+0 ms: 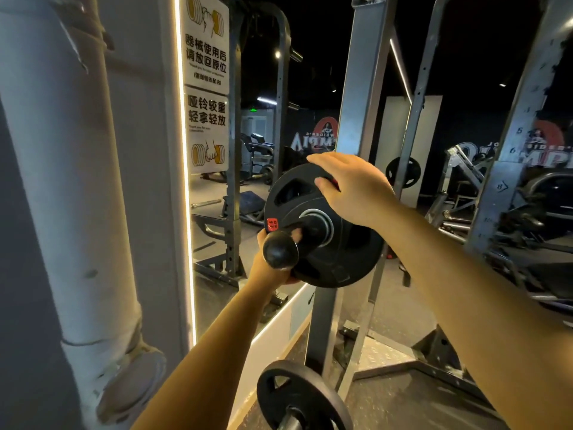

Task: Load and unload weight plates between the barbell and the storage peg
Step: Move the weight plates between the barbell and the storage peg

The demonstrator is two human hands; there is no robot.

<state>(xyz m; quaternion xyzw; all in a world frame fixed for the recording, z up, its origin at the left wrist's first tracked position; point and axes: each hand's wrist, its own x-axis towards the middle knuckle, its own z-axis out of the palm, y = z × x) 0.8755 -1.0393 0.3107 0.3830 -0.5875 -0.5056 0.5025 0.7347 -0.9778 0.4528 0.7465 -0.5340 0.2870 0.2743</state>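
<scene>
A black rubber-coated weight plate (322,225) sits threaded on a dark horizontal peg (297,238), its silver-ringed centre hole around the shaft, with the peg's rounded black end cap (280,250) sticking out toward the camera. The plate has cut-out grip slots near its rim and a small red label on its left face, the print too small to read. The right hand (352,189) comes over the top of the plate, fingers curled over the upper rim and thumb hooked into a grip slot. The left hand (273,268) grips the lower left edge from below, fingers wrapped behind the plate and partly hidden by the end cap. The peg juts from a grey steel rack upright (356,97), which carries a second black plate (403,172) farther back. Low in the view, another black slotted plate (297,395) is loaded on a barbell sleeve (290,422) near the bottom edge. To the left stands a mirror (263,125) framed by a lit strip, bearing two white notices (206,85) with Chinese characters and dumbbell drawings; gym machines show reflected in it. A pale wrapped pipe (77,181) runs down the far left.
</scene>
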